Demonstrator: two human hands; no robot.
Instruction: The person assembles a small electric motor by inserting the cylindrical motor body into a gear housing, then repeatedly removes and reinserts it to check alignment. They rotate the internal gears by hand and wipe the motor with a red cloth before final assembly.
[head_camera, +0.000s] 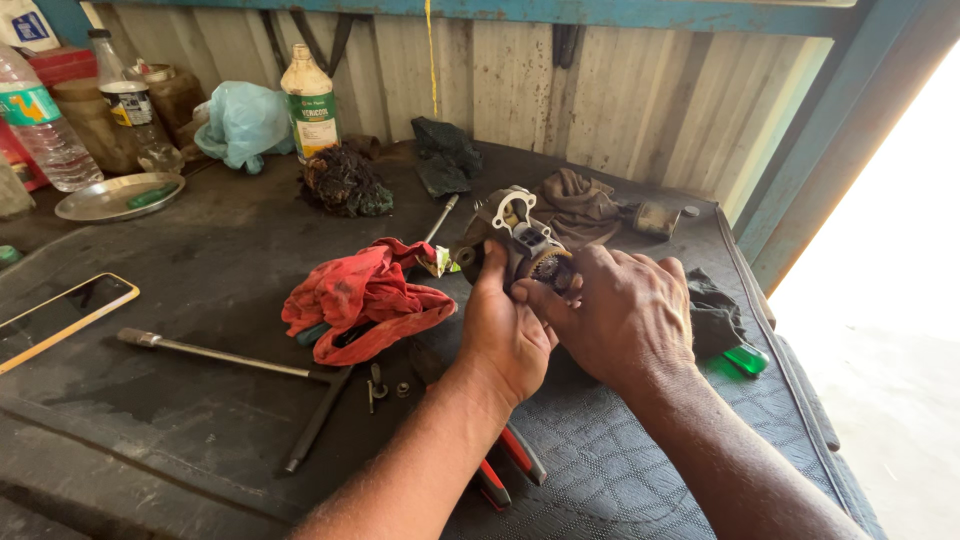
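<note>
On a grimy black workbench (200, 250) against a corrugated metal wall, a person works with both bare hands on a greasy metal pump housing (515, 235). From the left: a phone (60, 315) lies flat near the bench's edge, with a plastic water bottle (40, 120) and a steel dish (115, 197) behind it. A T-shaped wrench (250, 365) rests on the mat, its long handle running left to right, just beside a crumpled red rag (365, 295). A bottle with a green label (311, 100) stands upright at the wall.

At centre, the left hand (500, 335) cups the housing from below, thumb up along its side and fingers curled under it. The right hand (625, 315) closes over the near end, fingertips pinching at a small toothed gear (548, 266) set in the body. The housing is held clear of the bench, above the mat, its long axis tilted up and away from the person, the ringed opening pointing toward the wall.

Cast metal, it looks heavy and rigid, and its oily film would likely make it slippery; the blocky middle seems the surest grip, not the gear. Red-handled pliers (505, 465) lie beneath the left forearm. At right, a green-handled tool (745, 358) pokes from under a dark cloth (715, 310).
</note>
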